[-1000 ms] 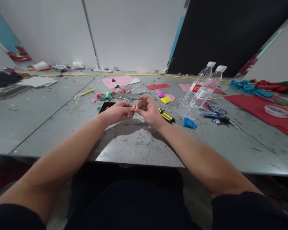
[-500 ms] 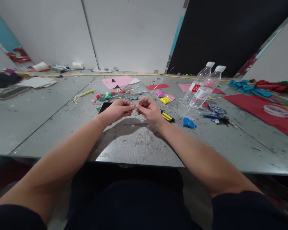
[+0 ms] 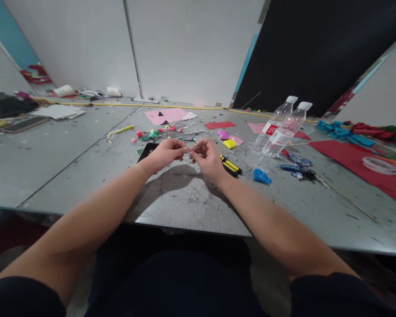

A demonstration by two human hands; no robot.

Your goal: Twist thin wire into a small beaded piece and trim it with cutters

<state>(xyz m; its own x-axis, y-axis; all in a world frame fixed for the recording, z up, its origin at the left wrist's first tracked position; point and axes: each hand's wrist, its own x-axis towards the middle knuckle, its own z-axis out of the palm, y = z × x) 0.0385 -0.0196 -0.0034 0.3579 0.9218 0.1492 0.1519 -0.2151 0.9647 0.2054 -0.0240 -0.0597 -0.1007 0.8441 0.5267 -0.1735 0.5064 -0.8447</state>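
My left hand (image 3: 166, 154) and my right hand (image 3: 208, 157) meet fingertip to fingertip above the grey table (image 3: 69, 158), pinching a thin wire (image 3: 198, 145) between them. The wire is fine and hard to make out; it slants up and to the right from my fingers. Just beyond my hands lie small coloured clay pieces (image 3: 152, 132) and more thin wires. A black card (image 3: 146, 151) pokes out from behind my left hand. A yellow and black utility knife (image 3: 231, 166) lies right beside my right hand.
Two clear water bottles (image 3: 282, 127) lie tilted at the right, with blue-handled tools (image 3: 295, 165) and a blue clay lump (image 3: 261, 176) near them. Pink sheets (image 3: 166, 116) and red sheets (image 3: 350, 152) lie further back and right. A roll of clear tape (image 3: 379, 165) rests on the red sheet.
My view has shifted slightly, so the table scene sits a little lower. My fingers have kept working the wire, and my right hand has closed in tighter on it.
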